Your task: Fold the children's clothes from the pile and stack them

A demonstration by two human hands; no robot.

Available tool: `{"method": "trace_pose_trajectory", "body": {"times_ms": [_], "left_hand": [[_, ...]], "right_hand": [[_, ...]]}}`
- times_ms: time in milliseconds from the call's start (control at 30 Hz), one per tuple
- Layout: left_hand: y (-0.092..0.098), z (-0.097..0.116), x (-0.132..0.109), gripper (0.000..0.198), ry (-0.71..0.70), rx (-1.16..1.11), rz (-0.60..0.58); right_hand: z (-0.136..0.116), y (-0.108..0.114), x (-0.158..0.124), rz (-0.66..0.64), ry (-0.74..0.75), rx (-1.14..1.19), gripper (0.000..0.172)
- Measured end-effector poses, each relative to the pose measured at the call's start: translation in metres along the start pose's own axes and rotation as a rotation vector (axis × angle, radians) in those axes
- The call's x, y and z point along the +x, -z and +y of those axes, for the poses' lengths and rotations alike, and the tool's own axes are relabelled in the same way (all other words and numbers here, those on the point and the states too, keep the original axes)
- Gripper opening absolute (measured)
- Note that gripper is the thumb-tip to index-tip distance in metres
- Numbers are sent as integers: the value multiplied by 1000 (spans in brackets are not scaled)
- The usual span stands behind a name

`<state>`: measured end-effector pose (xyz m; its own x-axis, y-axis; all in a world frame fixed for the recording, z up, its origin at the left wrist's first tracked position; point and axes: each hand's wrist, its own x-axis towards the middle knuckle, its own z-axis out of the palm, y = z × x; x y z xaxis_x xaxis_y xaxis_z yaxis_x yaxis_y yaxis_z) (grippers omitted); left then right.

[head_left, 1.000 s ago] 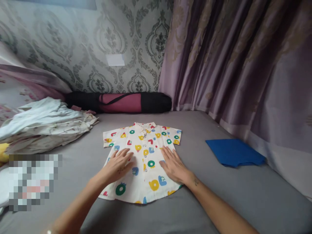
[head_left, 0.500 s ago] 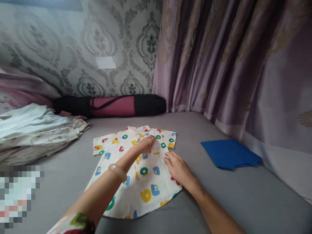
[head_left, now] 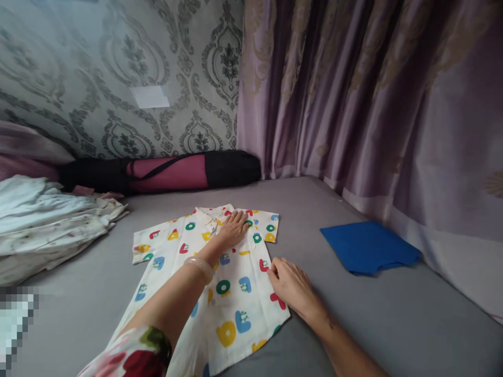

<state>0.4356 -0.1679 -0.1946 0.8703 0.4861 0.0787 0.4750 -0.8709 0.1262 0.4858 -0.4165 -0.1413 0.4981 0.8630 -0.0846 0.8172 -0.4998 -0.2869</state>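
A white short-sleeved shirt (head_left: pixel 226 314) with colourful letter prints lies spread out, collar at the far end, on a grey sheet. My left hand (head_left: pixel 234 229), with a pale bangle (head_left: pixel 199 268) on its wrist, rests flat on the upper right chest, fingers apart. At the shirt's right side edge, below the sleeve, my right hand (head_left: pixel 290 287) has its fingers curled in with the thumb against the cloth. Its fingertips are partly hidden. My left forearm covers part of the shirt's front.
A folded blue cloth (head_left: pixel 371 247) lies on the grey sheet (head_left: pixel 393 314) to the right. Rumpled pale fabric (head_left: pixel 47 225) is heaped at the left. Along the wall stretches a long black and maroon bag (head_left: pixel 168 172). Purple curtains (head_left: pixel 298 104) hang at the right.
My left hand has spread its fingers flat near the shirt's right shoulder. My right hand's fingers have curled in at the side edge. The view has shifted slightly right.
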Motion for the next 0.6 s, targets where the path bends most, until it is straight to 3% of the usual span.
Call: {"method": "trace_pose_trajectory", "body": {"times_ms": [167, 300, 467, 600], "left_hand": [[36, 13, 17, 40, 53, 43, -169], [55, 50, 37, 32, 97, 43, -144], [47, 110, 50, 41, 109, -55, -151], [36, 131, 53, 50, 216, -91, -116]], "right_hand": [[-6, 8, -3, -13, -60, 29, 19], [-7, 12, -3, -61, -107, 25, 23], [-5, 8, -5, -54, -88, 25, 19], [-4, 6, -6, -3, -58, 25, 20]]}}
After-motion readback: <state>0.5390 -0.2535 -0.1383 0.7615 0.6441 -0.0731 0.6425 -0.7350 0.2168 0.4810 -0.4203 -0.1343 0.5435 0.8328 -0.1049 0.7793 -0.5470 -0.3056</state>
